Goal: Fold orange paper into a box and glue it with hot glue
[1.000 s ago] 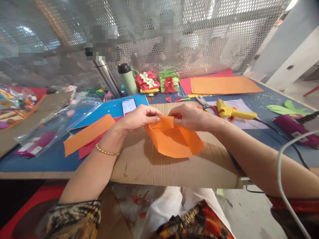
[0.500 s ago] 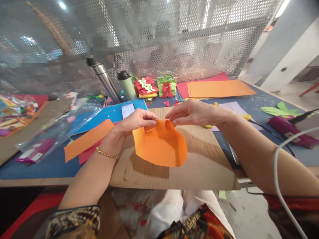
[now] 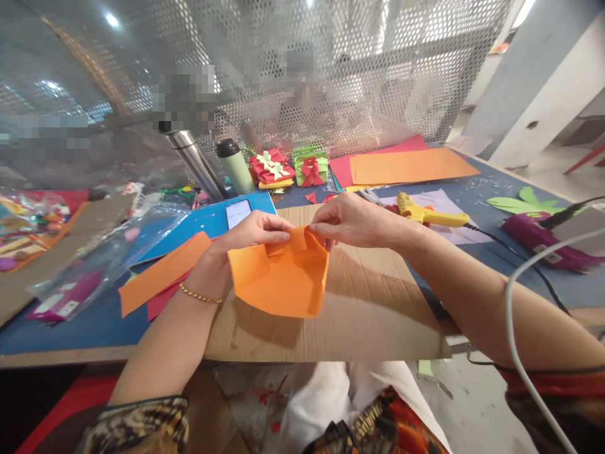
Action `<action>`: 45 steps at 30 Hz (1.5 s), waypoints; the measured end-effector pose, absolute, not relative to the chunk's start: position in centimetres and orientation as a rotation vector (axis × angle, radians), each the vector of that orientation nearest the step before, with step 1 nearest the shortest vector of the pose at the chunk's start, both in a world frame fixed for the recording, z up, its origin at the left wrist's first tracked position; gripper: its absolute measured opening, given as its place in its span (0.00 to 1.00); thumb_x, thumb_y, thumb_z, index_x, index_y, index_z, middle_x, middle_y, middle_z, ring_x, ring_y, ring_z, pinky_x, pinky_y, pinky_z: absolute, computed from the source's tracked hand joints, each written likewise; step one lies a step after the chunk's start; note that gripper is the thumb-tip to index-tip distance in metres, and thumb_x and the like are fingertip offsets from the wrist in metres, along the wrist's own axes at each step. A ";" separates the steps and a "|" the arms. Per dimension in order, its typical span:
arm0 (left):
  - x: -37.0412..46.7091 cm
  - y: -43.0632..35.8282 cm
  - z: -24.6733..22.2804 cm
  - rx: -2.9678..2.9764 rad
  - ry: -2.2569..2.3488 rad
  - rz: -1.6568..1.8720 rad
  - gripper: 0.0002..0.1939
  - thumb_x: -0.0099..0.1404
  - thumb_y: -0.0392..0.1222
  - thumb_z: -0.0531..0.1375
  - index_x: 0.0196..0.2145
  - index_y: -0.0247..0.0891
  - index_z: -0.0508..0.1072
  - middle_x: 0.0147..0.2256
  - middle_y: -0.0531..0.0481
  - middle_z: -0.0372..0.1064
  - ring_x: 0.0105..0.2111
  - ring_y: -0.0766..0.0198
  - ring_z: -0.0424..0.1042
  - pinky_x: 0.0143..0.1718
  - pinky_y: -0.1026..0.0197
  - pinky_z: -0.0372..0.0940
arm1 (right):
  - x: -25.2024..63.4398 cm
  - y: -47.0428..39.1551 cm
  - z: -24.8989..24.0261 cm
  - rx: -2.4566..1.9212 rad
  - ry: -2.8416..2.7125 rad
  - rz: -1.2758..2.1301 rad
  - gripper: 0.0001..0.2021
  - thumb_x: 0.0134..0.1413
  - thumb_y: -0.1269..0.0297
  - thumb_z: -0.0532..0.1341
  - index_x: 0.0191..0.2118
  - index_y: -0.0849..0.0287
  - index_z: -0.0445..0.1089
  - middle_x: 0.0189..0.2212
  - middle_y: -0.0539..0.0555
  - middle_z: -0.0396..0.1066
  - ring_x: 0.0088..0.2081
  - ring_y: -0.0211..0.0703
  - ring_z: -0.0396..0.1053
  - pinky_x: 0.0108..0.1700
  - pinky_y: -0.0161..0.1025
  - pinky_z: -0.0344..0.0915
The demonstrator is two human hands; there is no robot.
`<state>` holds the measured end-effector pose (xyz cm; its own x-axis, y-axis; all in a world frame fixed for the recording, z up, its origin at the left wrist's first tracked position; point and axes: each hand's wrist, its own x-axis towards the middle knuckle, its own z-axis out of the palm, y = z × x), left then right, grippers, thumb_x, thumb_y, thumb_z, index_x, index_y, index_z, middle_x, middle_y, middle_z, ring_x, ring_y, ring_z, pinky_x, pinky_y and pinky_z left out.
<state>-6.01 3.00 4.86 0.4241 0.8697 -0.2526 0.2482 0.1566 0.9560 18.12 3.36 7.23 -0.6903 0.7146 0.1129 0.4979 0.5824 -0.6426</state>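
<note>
A folded piece of orange paper [image 3: 278, 284] is held above a sheet of brown cardboard [image 3: 373, 309]. My left hand [image 3: 258, 234] pinches its upper left edge, thumb on top. At the upper right corner, my right hand [image 3: 343, 221] grips a fold of the same paper between thumb and fingers. The paper's sides bend up, giving it a shallow open shape. Part of the fold lies hidden behind my right fingers.
A yellow glue gun [image 3: 430, 214] lies at right on pale paper. Behind stand a steel flask [image 3: 193, 157], a green bottle [image 3: 236, 170] and small paper bags with bows [image 3: 311, 169]. A phone [image 3: 237, 212] rests on a blue sheet. A white cable [image 3: 513, 321] crosses my right forearm.
My right fingers have closed on the paper's upper right corner, where they were looser before. The paper has shifted left and tilted, and the glue gun shows more fully.
</note>
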 end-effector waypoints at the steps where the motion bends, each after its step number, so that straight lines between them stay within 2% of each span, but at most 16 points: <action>1: -6.1 3.0 4.9 1.362 1.073 0.593 0.22 0.48 0.47 0.78 0.39 0.34 0.84 0.34 0.45 0.82 0.31 0.62 0.79 0.33 0.65 0.71 | 18.1 3.2 7.3 -0.954 -2.454 0.867 0.15 0.59 0.70 0.57 0.22 0.61 0.72 0.20 0.51 0.75 0.26 0.35 0.71 0.31 0.34 0.62; 5: -6.2 3.0 5.1 1.324 1.047 0.546 0.22 0.47 0.48 0.79 0.38 0.33 0.84 0.32 0.46 0.81 0.28 0.64 0.77 0.29 0.67 0.68 | 18.0 2.7 7.5 -0.885 -2.467 0.830 0.14 0.57 0.73 0.56 0.21 0.61 0.70 0.20 0.50 0.74 0.23 0.33 0.68 0.29 0.33 0.58; 10: -6.1 3.0 4.8 1.315 1.089 0.536 0.24 0.45 0.49 0.79 0.37 0.33 0.84 0.32 0.45 0.81 0.30 0.62 0.78 0.30 0.66 0.70 | 17.4 2.6 6.6 -0.946 -2.465 0.577 0.12 0.53 0.75 0.56 0.20 0.61 0.67 0.19 0.49 0.71 0.22 0.31 0.61 0.27 0.35 0.51; 13: -6.0 3.1 4.6 1.323 1.102 0.556 0.25 0.45 0.50 0.79 0.38 0.33 0.84 0.32 0.45 0.81 0.30 0.62 0.78 0.31 0.66 0.71 | 17.1 2.8 6.1 -0.970 -2.475 0.557 0.15 0.54 0.74 0.55 0.17 0.60 0.62 0.18 0.49 0.69 0.21 0.31 0.58 0.27 0.37 0.49; 16: -6.0 3.1 4.6 1.333 1.119 0.565 0.25 0.45 0.50 0.79 0.37 0.33 0.84 0.33 0.45 0.81 0.31 0.62 0.79 0.33 0.65 0.71 | 17.1 3.3 5.8 -1.008 -2.460 0.625 0.16 0.52 0.75 0.54 0.16 0.59 0.58 0.17 0.49 0.67 0.21 0.32 0.58 0.27 0.36 0.50; 18: -5.8 2.9 4.8 1.352 1.120 0.556 0.23 0.45 0.49 0.79 0.35 0.32 0.83 0.31 0.46 0.80 0.29 0.63 0.78 0.30 0.67 0.70 | 17.1 3.5 5.8 -1.011 -2.432 0.742 0.16 0.51 0.76 0.53 0.16 0.58 0.58 0.16 0.48 0.67 0.21 0.32 0.63 0.27 0.35 0.53; 25: -5.3 1.7 5.3 1.416 1.118 0.567 0.12 0.55 0.43 0.74 0.32 0.32 0.81 0.26 0.51 0.76 0.23 0.69 0.72 0.26 0.68 0.65 | 17.1 3.9 5.2 -1.005 -2.180 1.200 0.11 0.47 0.73 0.54 0.18 0.58 0.63 0.18 0.50 0.70 0.23 0.37 0.71 0.26 0.32 0.62; 29: -5.5 2.0 4.9 1.489 1.128 0.566 0.08 0.55 0.39 0.71 0.31 0.33 0.81 0.27 0.50 0.77 0.24 0.69 0.73 0.26 0.68 0.66 | 17.2 4.0 5.2 -0.985 -2.166 1.276 0.08 0.43 0.69 0.56 0.17 0.57 0.63 0.18 0.50 0.67 0.21 0.35 0.67 0.23 0.33 0.61; 33: -5.7 2.4 4.7 1.533 1.111 0.570 0.06 0.56 0.38 0.69 0.33 0.34 0.82 0.29 0.49 0.79 0.26 0.66 0.75 0.28 0.67 0.67 | 17.3 4.4 4.8 -1.020 -2.141 1.271 0.09 0.42 0.65 0.59 0.17 0.58 0.63 0.16 0.47 0.62 0.18 0.32 0.60 0.20 0.32 0.55; 38: -5.7 2.6 4.9 1.587 1.111 0.518 0.04 0.56 0.34 0.67 0.32 0.34 0.82 0.28 0.50 0.78 0.27 0.66 0.75 0.29 0.66 0.68 | 17.4 4.8 4.1 -1.038 -2.119 1.315 0.11 0.41 0.60 0.63 0.18 0.58 0.65 0.17 0.47 0.61 0.19 0.32 0.57 0.19 0.32 0.51; 45: -5.7 3.0 4.7 1.688 1.088 0.530 0.05 0.54 0.31 0.66 0.30 0.34 0.82 0.26 0.52 0.77 0.26 0.68 0.73 0.30 0.67 0.67 | 17.4 4.8 3.8 -1.085 -2.112 1.372 0.11 0.42 0.57 0.64 0.20 0.58 0.67 0.18 0.48 0.64 0.21 0.34 0.59 0.20 0.33 0.54</action>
